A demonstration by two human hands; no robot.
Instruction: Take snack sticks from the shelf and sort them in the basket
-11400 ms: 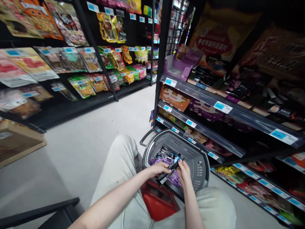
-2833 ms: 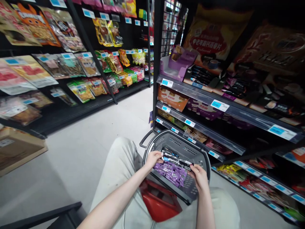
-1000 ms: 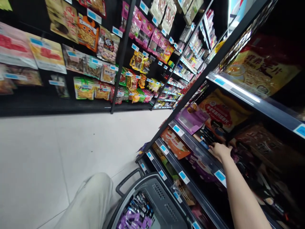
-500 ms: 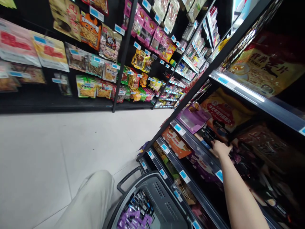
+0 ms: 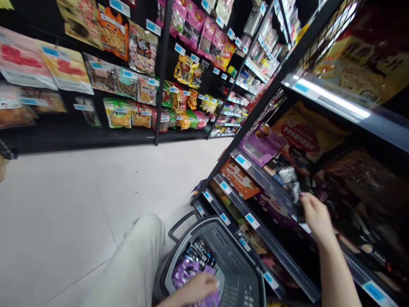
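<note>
My right hand [image 5: 315, 213] pinches a shiny black-and-silver small packet [image 5: 291, 181] at the front edge of the middle shelf on the right. Behind it, more dark small packets lie in a shadowed open box; their exact kind is hard to make out. My left hand [image 5: 200, 286] is over the grey shopping basket [image 5: 234, 273], blurred, so its fingers do not show clearly. Inside the basket lie purple small packets [image 5: 185, 270] and black small packets [image 5: 201, 251].
Purple [image 5: 262, 145] and orange [image 5: 239, 179] cartons sit on the right shelves, near a large yellow-and-red bag [image 5: 303, 132]. Hanging snack bags [image 5: 143, 49] line the far rack. My knee [image 5: 143, 238] is left of the basket on the pale tiled floor [image 5: 64, 204].
My right hand has drawn back from the shelf box with a black packet in its fingers. My left hand has come into view over the basket. The view has shifted slightly.
</note>
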